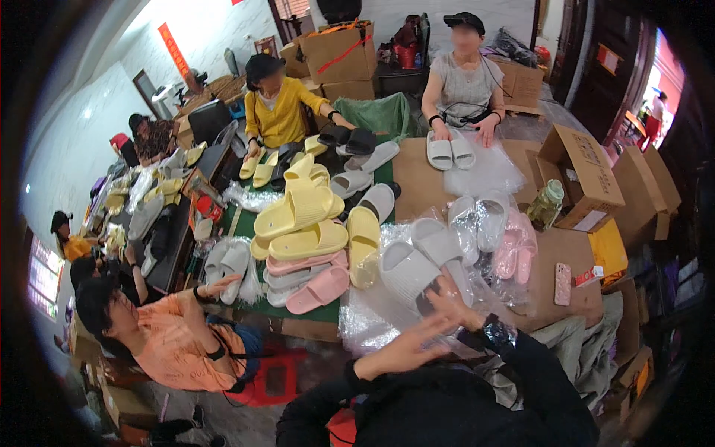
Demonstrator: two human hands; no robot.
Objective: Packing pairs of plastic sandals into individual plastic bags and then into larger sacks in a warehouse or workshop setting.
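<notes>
Two grey slippers, the nearer slipper [408,270] and the farther slipper [438,240], lie in front of me on clear plastic bags [365,320]. My right hand [449,304], with a dark watch on its wrist, is at the heel end of these slippers, fingers spread. I cannot tell whether it touches them. Just nearer to me, my left hand [417,341] stretches across toward the right wrist, its fingers extended and nothing visible in it. Bagged grey slippers [479,223] and bagged pink slippers [515,246] lie to the right.
A pile of yellow slippers [298,212] and pink slippers [319,289] stands at left. A phone [563,284], a green bottle [547,203] and an opened carton [581,175] are at right. Across the table a person's hand [441,132] rests on grey slippers; another person's hand [222,285] is at left.
</notes>
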